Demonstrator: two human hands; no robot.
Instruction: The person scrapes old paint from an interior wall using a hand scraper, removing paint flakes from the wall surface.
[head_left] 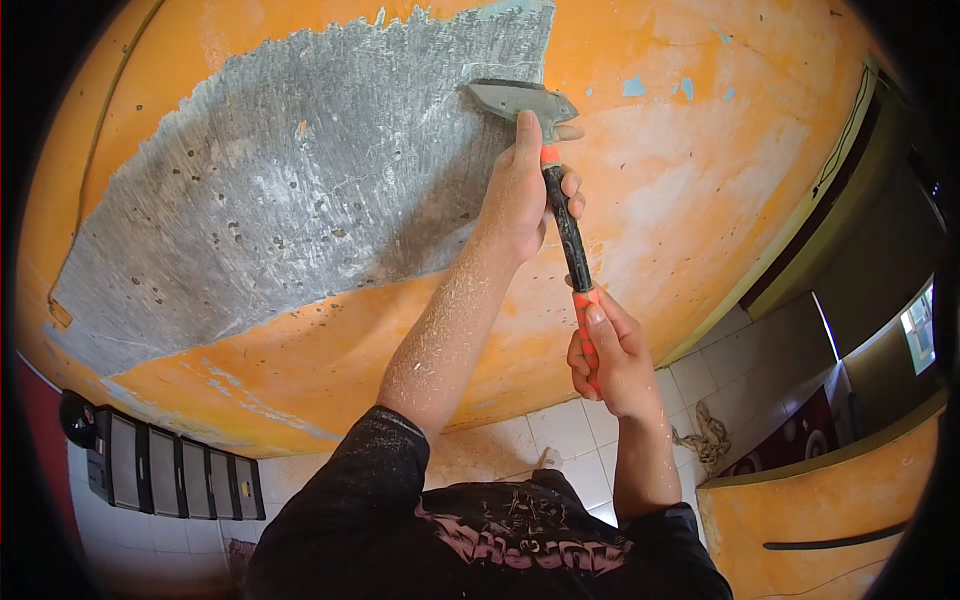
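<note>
A wall scraper (570,235) with a wide grey head, a black shaft and an orange grip lies slantwise across the wall. Its blade touches the wall at the right border of a bare grey patch (290,190). My left hand (522,195) is closed round the shaft just below the head, thumb stretched up against the head. Lower down, my right hand (618,355) wraps the orange grip. Pale flakes and dust cover my left forearm.
Orange paint (690,180) surrounds the patch, with small light-blue spots at upper right. A cable (95,165) hangs on the wall's left. Below stand a black drawer unit (180,465) at left and a low orange wall (830,500) at right. A crumpled cloth (708,438) lies on the tiled floor.
</note>
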